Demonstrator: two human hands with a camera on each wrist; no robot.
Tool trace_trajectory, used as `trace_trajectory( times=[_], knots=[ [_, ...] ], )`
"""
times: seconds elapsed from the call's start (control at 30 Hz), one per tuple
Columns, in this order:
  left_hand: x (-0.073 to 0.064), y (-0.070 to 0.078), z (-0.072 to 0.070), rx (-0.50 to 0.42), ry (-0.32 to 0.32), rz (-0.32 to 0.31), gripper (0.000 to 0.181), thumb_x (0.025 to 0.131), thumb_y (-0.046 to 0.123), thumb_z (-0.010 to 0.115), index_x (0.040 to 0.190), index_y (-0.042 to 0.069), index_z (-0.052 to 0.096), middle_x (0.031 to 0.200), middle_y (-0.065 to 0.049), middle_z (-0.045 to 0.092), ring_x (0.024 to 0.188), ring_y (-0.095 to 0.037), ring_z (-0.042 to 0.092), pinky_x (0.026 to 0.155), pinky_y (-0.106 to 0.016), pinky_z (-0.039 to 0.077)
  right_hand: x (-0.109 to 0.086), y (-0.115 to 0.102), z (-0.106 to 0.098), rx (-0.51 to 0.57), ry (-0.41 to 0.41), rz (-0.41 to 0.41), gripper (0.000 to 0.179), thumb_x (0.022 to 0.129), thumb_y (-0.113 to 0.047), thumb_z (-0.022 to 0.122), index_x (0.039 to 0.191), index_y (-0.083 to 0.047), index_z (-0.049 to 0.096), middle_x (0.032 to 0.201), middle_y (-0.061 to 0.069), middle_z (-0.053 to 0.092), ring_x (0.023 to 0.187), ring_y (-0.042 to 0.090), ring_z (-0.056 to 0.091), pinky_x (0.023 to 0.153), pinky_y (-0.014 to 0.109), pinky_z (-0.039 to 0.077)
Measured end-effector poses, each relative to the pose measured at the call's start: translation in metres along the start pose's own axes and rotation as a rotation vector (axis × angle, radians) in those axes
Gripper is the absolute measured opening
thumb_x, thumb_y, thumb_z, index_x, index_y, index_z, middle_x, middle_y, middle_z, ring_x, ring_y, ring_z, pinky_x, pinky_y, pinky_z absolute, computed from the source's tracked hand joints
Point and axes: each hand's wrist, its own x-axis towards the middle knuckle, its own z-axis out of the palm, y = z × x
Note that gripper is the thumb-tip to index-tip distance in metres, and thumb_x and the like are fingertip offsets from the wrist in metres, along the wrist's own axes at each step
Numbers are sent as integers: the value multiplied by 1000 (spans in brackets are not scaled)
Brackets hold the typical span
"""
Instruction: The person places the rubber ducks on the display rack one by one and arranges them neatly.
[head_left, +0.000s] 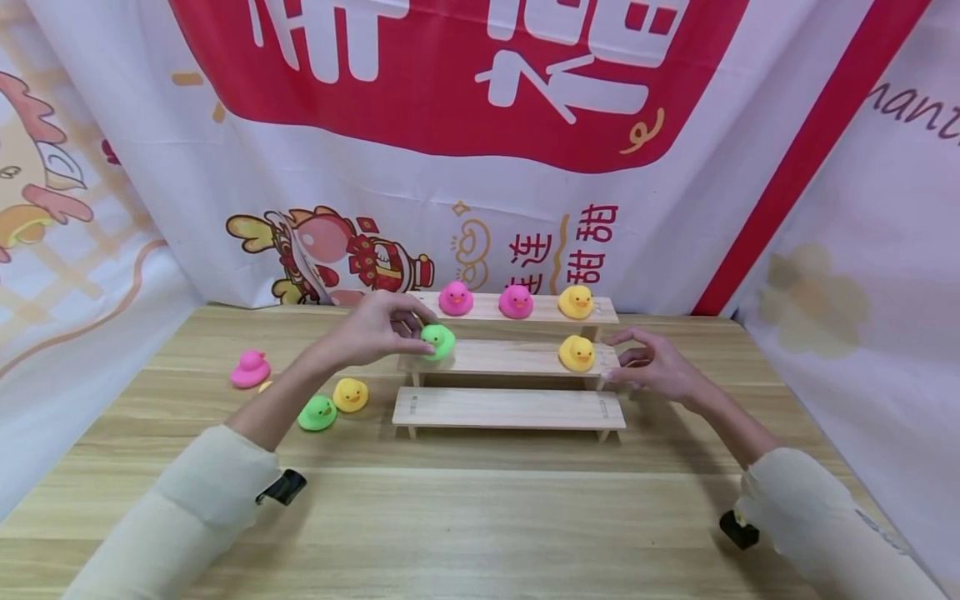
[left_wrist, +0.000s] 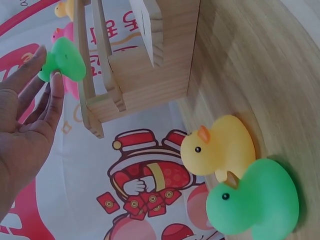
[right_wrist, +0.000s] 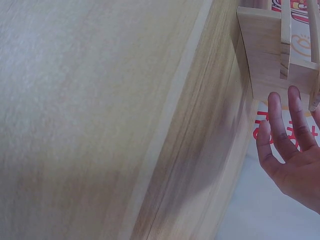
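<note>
My left hand (head_left: 375, 331) pinches a green rubber duck (head_left: 437, 342) between thumb and fingers, at the left end of the middle step of a three-step wooden stand (head_left: 495, 357). In the left wrist view the same green duck (left_wrist: 66, 59) sits at the fingertips, beside the stand. My right hand (head_left: 654, 367) is at the stand's right end, fingertips right by the middle step. Its fingers (right_wrist: 280, 130) are spread and hold nothing. Two pink ducks (head_left: 456, 298) and a yellow duck (head_left: 576, 302) stand on the top step. Another yellow duck (head_left: 577, 353) sits at the middle step's right.
Left of the stand, a pink duck (head_left: 251, 368), a green duck (head_left: 317, 412) and a yellow duck (head_left: 350, 395) rest on the wooden table (head_left: 480, 517). Something yellow shows partly behind my left forearm. A printed cloth (head_left: 360, 175) hangs close behind the stand.
</note>
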Motion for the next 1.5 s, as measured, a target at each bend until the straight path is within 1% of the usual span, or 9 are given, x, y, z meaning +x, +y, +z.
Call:
trace_trajectory(
  times=[0.3, 0.53, 0.63, 0.77, 0.93, 1.07, 1.23, 1.37, 1.5],
  knots=[
    [9, 8, 13, -3, 8, 54, 32, 79, 6, 91, 107, -1, 76, 94, -10, 73, 79, -20, 66, 72, -26, 57, 0, 2, 0, 10, 5, -13, 54, 92, -8, 79, 138, 3, 51, 102, 17, 69, 85, 15, 66, 67, 38, 61],
    [18, 13, 26, -18, 21, 93, 35, 77, 3, 91, 108, -4, 76, 94, -12, 73, 80, -20, 68, 73, -28, 60, 1, 3, -1, 15, 0, -15, 54, 92, -8, 79, 137, 3, 51, 101, 16, 69, 84, 15, 66, 67, 38, 61],
    [22, 16, 32, -23, 22, 94, 35, 77, 3, 91, 107, -6, 75, 93, -11, 73, 79, -18, 68, 74, -28, 61, 1, 3, 0, 12, 2, -14, 54, 92, -8, 79, 138, 3, 51, 101, 16, 69, 85, 16, 66, 67, 38, 61],
    [26, 20, 40, -64, 10, 84, 35, 76, 1, 91, 107, -7, 75, 92, -12, 72, 79, -18, 67, 73, -29, 61, 1, 4, 0, 9, 5, -11, 54, 92, -9, 79, 138, 2, 52, 102, 17, 69, 85, 19, 66, 67, 37, 61],
    [31, 24, 49, -81, -6, 75, 33, 76, -1, 90, 106, -7, 75, 94, -12, 70, 79, -18, 66, 73, -30, 61, 1, 4, 0, 20, 4, -18, 54, 92, -8, 79, 137, 2, 52, 102, 18, 69, 85, 18, 66, 67, 38, 61],
    [34, 26, 55, -76, -14, 68, 34, 76, -1, 89, 106, -6, 74, 94, -12, 71, 79, -18, 67, 75, -30, 61, 1, 4, 0, 20, 5, -20, 54, 92, -8, 79, 137, 3, 52, 102, 18, 69, 84, 16, 66, 67, 37, 61],
    [35, 27, 61, -67, -4, 78, 34, 76, 0, 89, 106, -6, 75, 93, -13, 73, 78, -19, 68, 75, -29, 61, 1, 4, 0, 15, 4, -17, 54, 92, -8, 79, 138, 3, 52, 102, 17, 70, 85, 15, 66, 67, 37, 61],
    [37, 28, 66, -44, 14, 84, 34, 76, 0, 89, 106, -6, 75, 93, -13, 73, 78, -19, 68, 73, -27, 61, 1, 3, 0, 13, 4, -15, 54, 92, -8, 79, 138, 3, 52, 102, 17, 70, 85, 15, 66, 67, 37, 60],
    [39, 29, 72, -13, 13, 96, 33, 77, 2, 89, 107, -5, 76, 96, -13, 73, 78, -18, 68, 72, -26, 60, 2, 3, 0, 4, 2, 1, 56, 93, -11, 79, 139, 2, 50, 104, 17, 70, 86, 17, 66, 68, 37, 60]
  ],
)
